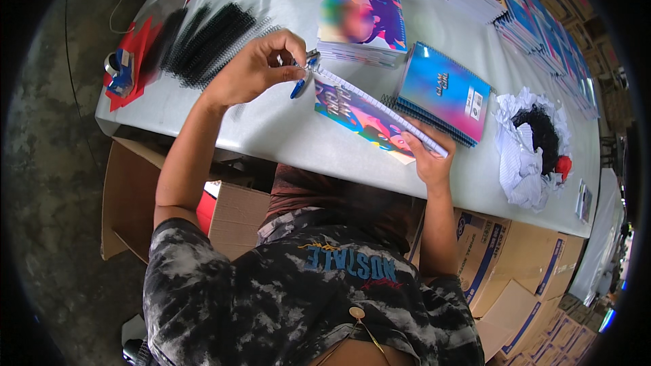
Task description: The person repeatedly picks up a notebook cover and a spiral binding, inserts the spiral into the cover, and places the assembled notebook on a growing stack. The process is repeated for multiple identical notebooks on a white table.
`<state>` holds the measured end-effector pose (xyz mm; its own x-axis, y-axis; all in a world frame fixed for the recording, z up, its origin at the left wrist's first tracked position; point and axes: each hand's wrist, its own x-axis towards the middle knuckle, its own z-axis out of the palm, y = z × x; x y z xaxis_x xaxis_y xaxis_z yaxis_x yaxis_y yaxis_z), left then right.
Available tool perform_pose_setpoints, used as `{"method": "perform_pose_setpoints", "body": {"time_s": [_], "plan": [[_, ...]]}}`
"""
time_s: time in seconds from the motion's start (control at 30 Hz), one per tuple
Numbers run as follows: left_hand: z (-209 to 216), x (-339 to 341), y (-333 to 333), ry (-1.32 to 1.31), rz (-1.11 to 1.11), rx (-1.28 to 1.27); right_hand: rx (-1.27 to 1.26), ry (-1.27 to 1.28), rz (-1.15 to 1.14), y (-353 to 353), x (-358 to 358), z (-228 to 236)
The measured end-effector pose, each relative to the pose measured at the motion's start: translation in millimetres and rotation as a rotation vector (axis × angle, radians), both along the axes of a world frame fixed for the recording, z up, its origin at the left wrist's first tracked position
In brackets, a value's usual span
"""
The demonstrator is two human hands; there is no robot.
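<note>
My left hand (261, 64) is closed, its thumb and fingertips pinched around small blue-handled pliers (298, 87) at the far left end of a notebook's edge. The notebook (359, 118) is tilted on its side, with a colourful printed cover and a white page edge facing up. My right hand (430, 152) grips its near right end, thumb on the cover side. What the pliers' jaws touch is too small to make out. Just right of it lies a pile of spiral-bound notebooks (444, 88) with blue and pink covers. Behind it stands a stack of colourful notebooks (363, 13).
Black spiral coils (213, 44) lie in a bundle at the left, beside red sheets (140, 61) and a blue tape dispenser (122, 71). Crumpled paper (519, 156) with black scraps sits at the right. More notebooks (536, 30) line the far edge. Cardboard boxes (508, 257) stand below.
</note>
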<state>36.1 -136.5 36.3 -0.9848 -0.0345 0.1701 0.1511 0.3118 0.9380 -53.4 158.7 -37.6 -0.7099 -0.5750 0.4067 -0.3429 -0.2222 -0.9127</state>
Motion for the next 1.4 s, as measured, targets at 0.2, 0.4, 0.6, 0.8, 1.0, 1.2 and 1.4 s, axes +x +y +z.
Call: {"method": "perform_pose_setpoints", "body": {"time_s": [0.2, 0.4, 0.6, 0.8, 1.0, 1.2, 1.4], "plan": [[31.9, -3.3, 1.9, 0.06, -0.109, -0.795, 0.049, -0.041, -0.019, 1.4, 5.1, 0.1], [29.5, 0.0, 20.3, 0.381, 0.012, -1.198, 0.077, 0.244, -0.053, -3.6, 9.3, 1.4], [21.8, 2.1, 35.4, 0.416, 0.272, -1.258, 0.042, 0.337, -0.114, -4.3, 13.6, -5.0], [-88.3, 38.9, 40.8, 0.862, 0.081, -1.485, 0.02, 0.336, -0.138, -5.5, 28.6, -11.9], [-111.9, 27.2, 38.1, 0.482, 0.478, -0.889, -0.029, 0.538, -0.073, -15.9, 35.6, -4.3], [-115.6, 34.1, -26.2, 0.789, 0.484, -0.784, -0.074, 0.535, 0.033, -17.8, 37.0, 2.7], [-95.2, 39.6, 53.6, 1.022, 0.146, -1.253, -0.079, 0.571, -0.101, -16.8, 24.4, -10.5]]}}
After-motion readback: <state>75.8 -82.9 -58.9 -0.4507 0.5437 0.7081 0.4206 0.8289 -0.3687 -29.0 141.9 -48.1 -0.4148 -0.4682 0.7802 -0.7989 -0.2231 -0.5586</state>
